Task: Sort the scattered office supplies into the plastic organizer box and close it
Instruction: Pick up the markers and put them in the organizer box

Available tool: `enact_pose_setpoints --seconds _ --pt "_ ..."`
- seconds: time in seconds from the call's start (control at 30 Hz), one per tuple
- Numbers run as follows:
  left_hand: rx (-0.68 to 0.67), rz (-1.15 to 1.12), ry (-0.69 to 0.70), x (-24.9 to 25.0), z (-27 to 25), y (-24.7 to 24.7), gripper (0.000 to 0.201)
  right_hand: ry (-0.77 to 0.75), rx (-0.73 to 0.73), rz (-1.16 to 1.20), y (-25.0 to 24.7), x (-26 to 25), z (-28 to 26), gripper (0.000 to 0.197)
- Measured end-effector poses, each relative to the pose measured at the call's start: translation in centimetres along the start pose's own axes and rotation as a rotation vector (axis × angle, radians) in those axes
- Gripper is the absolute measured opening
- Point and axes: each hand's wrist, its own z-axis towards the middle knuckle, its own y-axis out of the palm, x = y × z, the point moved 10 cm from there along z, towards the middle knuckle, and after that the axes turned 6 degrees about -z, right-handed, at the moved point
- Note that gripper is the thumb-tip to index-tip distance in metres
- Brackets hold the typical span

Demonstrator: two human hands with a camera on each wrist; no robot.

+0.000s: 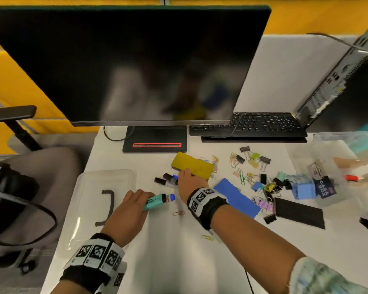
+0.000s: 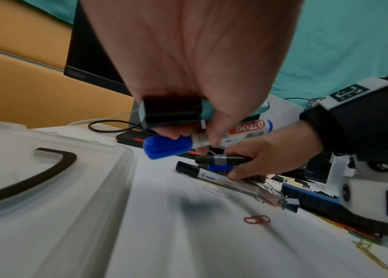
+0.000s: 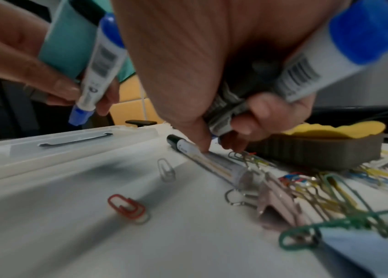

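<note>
Left hand (image 1: pixel 128 211) fingers curled tight round two things at once: a teal highlighter (image 1: pixel 155 201) and a blue-capped whiteboard marker (image 2: pixel 212 139) tucked under it. Both poke out of the fist toward 2 o'clock in the head view. No slack in the grip, thumb (image 2: pixel 214 120) pressed across the marker barrel.

Right hand (image 1: pixel 189 181) also curled, already bunching a black marker (image 2: pixel 221 159) and a second blue-capped marker (image 3: pixel 335 47) in the palm. Its fingertips (image 3: pixel 202 144) are down on the desk touching a clear-barrelled black-capped pen (image 3: pixel 207 159), which lies flat, cap toward 10 o'clock. Contact yes, grip on that pen no.

Yellow eraser (image 1: pixel 192 165) sits just beyond the right hand's knuckles at 1 o'clock, touching or nearly, can't tell which.

Clear lid (image 1: pixel 100 200) with a dark handle lies flat at 9 o'clock of the left hand, right beside it. Clear box (image 1: pixel 327 166) is well apart at 3 o'clock, open, holding a blue block (image 1: pixel 303 187) and a red item (image 1: pixel 351 177).

Between hands and box: blue pad (image 1: pixel 236 197) just right of the right wrist, then a heap of binder clips (image 1: pixel 270 187) and paper clips (image 1: pixel 238 166), black pad (image 1: pixel 299 212) at the heap's near side. Single red paper clip (image 1: pixel 178 213) on bare desk (image 1: pixel 179 262) between the two wrists, a yellow clip (image 1: pixel 207 237) nearer at 6 o'clock.

Monitor (image 1: pixel 125 64) and keyboard (image 1: pixel 246 124) at 12 o'clock.
</note>
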Motion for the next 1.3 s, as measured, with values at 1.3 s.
enact_pose_setpoints --seconds 1.3 --pt "-0.153 -0.164 0.128 27.3 8.3 14.2 0.04 0.357 0.043 0.092 -1.3 47.2 -17.8 0.02"
